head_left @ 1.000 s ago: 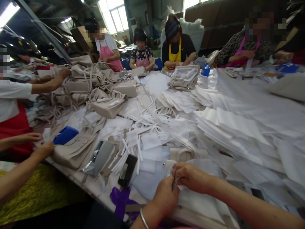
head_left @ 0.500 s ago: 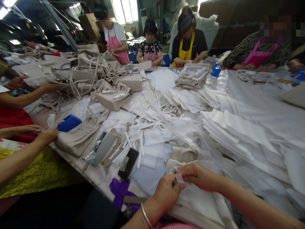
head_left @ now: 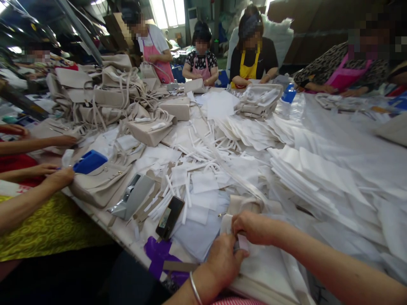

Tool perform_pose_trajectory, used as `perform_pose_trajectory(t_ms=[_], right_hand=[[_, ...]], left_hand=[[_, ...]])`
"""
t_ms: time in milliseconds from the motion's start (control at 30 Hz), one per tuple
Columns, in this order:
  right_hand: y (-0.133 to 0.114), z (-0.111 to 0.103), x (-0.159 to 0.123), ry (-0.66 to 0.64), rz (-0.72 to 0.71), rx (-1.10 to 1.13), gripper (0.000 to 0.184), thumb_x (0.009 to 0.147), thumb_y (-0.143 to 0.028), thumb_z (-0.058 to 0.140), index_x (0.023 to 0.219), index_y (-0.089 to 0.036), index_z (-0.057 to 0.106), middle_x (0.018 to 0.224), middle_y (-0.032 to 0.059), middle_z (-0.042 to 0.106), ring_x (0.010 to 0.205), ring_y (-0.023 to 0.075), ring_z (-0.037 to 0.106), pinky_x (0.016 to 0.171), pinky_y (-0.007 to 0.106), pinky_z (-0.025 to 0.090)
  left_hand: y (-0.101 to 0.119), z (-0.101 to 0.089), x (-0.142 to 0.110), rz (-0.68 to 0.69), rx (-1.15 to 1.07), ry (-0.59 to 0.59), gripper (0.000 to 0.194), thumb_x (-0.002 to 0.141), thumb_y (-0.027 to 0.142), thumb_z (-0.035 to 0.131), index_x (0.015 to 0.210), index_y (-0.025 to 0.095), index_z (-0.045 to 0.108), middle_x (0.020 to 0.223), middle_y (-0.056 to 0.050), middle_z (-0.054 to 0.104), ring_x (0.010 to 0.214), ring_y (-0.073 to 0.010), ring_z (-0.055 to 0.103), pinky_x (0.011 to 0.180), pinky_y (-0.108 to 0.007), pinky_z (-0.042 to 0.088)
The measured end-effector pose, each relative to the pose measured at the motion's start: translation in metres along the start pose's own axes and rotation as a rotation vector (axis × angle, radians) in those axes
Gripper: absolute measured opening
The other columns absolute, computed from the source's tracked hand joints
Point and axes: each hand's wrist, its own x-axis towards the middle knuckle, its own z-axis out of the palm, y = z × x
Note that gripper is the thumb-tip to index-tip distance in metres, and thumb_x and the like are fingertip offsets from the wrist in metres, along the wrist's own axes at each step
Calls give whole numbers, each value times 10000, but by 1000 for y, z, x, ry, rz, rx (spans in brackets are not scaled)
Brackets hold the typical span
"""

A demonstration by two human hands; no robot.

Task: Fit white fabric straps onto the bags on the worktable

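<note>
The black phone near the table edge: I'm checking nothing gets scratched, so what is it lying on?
The black phone lies on white fabric pieces and white strips, with a purple sheet just below it. Whatever sits directly under it is hidden.

Beige handbags are piling up at the far left of the long table, and white foam sheets are spreading across its right side. A blue tape dispenser is sitting on one handbag, a phone is lying nearer, and aproned co-workers are sitting along the far edge.
</note>
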Motion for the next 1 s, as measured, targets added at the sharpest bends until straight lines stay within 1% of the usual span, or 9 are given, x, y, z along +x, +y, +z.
perform_pose_trajectory(t_ms=[100,167,300,433,600,667,767,867,1000], right_hand=[[0,6,-1,-15,26,-67,253,620,33,555,723,-149,697,817,58,700,709,199,621,653,285,462],[1,10,-4,34,59,-52,261,621,39,543,744,-155,666,828,49,682,748,191,616,665,274,448],[5,17,-11,161,117,40,197,732,-6,526,777,-164,636,841,42,661,765,176,609,681,269,459],[7,24,-11,253,128,160,133,800,-100,541,710,-172,609,805,40,650,755,167,611,717,274,496],[6,24,-12,325,56,384,158,789,-145,555,647,-172,620,873,70,673,809,178,638,766,300,523],[7,18,-20,304,25,367,185,871,-212,539,758,-173,681,1059,101,689,925,196,656,842,333,530],[10,7,-38,267,37,258,276,937,-345,569,1128,-186,689,1359,151,608,1172,257,612,998,423,499],[10,2,-50,143,44,47,586,829,-422,731,1349,-194,587,1403,170,586,1306,325,524,1113,526,400],[9,8,-48,104,69,-157,602,762,-313,765,1330,-200,599,1347,154,616,1284,338,524,1114,553,364]], left_hand=[[0,-3,1,15,28,-33,322,777,339,715,1044,159,729,1021,-134,749,925,-288,664,813,-381,456],[-1,-4,2,20,-25,-76,320,779,336,714,1050,166,725,1009,-109,759,902,-265,673,794,-357,465],[-6,-3,6,31,-154,-151,331,769,319,719,1070,181,721,1042,-71,761,938,-240,674,812,-322,470],[-8,-2,8,13,-134,-160,344,773,356,718,1072,185,721,978,-43,756,854,-209,653,749,-301,450],[-5,-1,8,12,-57,-154,216,812,353,652,840,156,738,766,-2,676,696,-146,550,627,-268,356],[-4,-2,8,4,-76,-138,210,814,330,632,751,145,707,689,19,601,643,-124,492,590,-260,319],[-1,-5,9,-30,-172,-154,221,828,327,592,741,142,676,675,23,557,617,-119,471,567,-248,327],[-1,-7,11,-78,-213,-187,262,841,370,570,775,137,672,656,11,553,585,-131,487,538,-249,342],[-5,-5,13,-76,-243,-171,285,859,380,549,885,130,682,695,-7,589,599,-142,516,539,-248,374]])
